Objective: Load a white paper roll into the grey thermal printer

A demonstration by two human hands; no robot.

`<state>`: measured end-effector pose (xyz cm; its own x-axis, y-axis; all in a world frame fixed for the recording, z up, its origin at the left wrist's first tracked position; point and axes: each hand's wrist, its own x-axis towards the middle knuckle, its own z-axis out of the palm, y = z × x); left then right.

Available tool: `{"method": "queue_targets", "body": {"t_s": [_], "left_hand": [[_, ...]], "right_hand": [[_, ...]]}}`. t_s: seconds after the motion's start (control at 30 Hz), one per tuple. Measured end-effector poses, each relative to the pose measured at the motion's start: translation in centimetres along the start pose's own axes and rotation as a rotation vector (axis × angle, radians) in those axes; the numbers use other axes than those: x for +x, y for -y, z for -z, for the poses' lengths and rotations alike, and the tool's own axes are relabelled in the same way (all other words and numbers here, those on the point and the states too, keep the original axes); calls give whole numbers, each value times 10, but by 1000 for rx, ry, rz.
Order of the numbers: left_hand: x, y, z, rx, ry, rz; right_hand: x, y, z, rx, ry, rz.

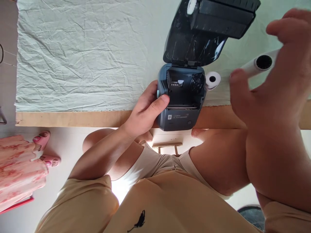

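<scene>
A dark blue-grey portable printer (181, 118) sits at the table's front edge, its black lid (194, 48) swung open away from me. Its inner compartment holds no roll. My left hand (148, 111) grips the printer's left side, thumb on the rim. Just right of the printer is a small white paper roll (213, 80) with a dark core. A larger white roll (261, 63) lies further right, partly covered by my right hand (274, 71), which is raised with thumb and fingers apart and nothing seen between them.
A wrinkled pale green cloth (85, 58) covers the table, with a bare wooden edge (73, 119) in front. At the lower left, a person in a pink floral garment (19, 168) and pink slippers (51, 160) is beside the table. A dark round object (252, 215) is at the lower right.
</scene>
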<state>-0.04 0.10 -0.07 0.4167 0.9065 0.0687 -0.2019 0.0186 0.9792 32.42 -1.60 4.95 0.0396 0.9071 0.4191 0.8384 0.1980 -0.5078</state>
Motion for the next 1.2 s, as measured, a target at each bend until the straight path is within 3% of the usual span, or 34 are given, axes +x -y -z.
{"method": "queue_targets", "body": {"t_s": [0.03,0.13,0.27,0.57,0.7,0.8,1.0,1.2], "left_hand": [[0,0,0,6,-7,15],[1,-1,0,8,-5,39],[0,-2,0,19,-7,26],[-1,-1,-2,43,-20,-12],[-2,0,-2,26,-27,-17],[-2,0,-1,19,-10,-31],[0,0,-1,37,-19,-16],[-2,1,-2,26,-5,-67]], "right_hand": [[-1,-10,0,-78,48,93],[-5,-31,0,-188,125,131],[-5,-37,4,-225,46,137],[-1,-38,-19,-447,-117,-106],[3,-24,-13,-418,-111,-127],[7,-19,-1,-337,-37,-77],[3,-31,5,-180,127,-32],[-1,-32,3,-214,125,49]]}}
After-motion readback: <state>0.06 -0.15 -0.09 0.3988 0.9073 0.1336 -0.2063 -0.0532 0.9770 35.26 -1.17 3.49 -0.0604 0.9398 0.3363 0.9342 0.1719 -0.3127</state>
